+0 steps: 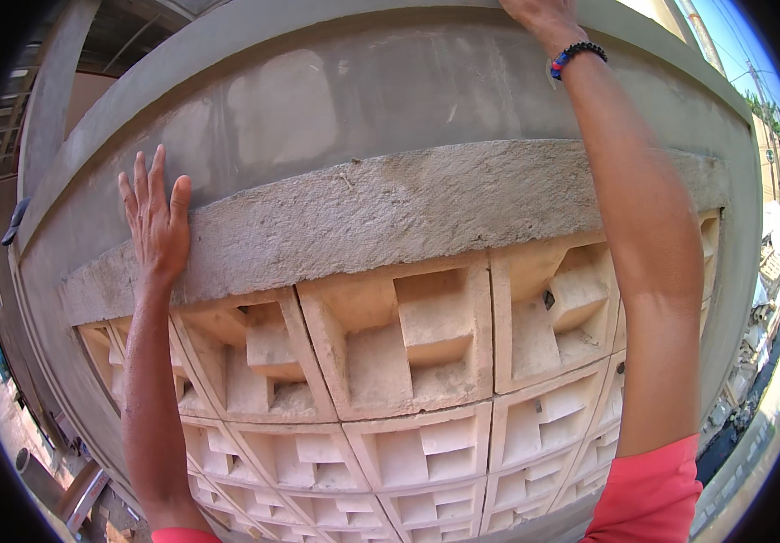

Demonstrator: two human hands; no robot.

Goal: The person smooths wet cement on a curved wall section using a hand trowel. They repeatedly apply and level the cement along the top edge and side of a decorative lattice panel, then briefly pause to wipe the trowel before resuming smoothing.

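My left hand [154, 213] lies with fingers spread on the grey plastered wall [335, 90], just over a rough concrete band [381, 208]. My right hand [542, 18] reaches up to the wall's top ledge [308, 20] at the upper frame edge; its fingers are cut off from view. A dark beaded bracelet with red and blue is on that wrist, and both arms have red sleeves. Below the band is a screen of cream breeze blocks [417, 452] with stepped openings.
A grey column [44, 109] and roof framing rise at upper left. A dark cap-like object [17, 220] rests at the left ledge. A pipe [32, 475] and debris lie lower left. Pale rubble or sacks [775, 244], poles and wires are on the right.
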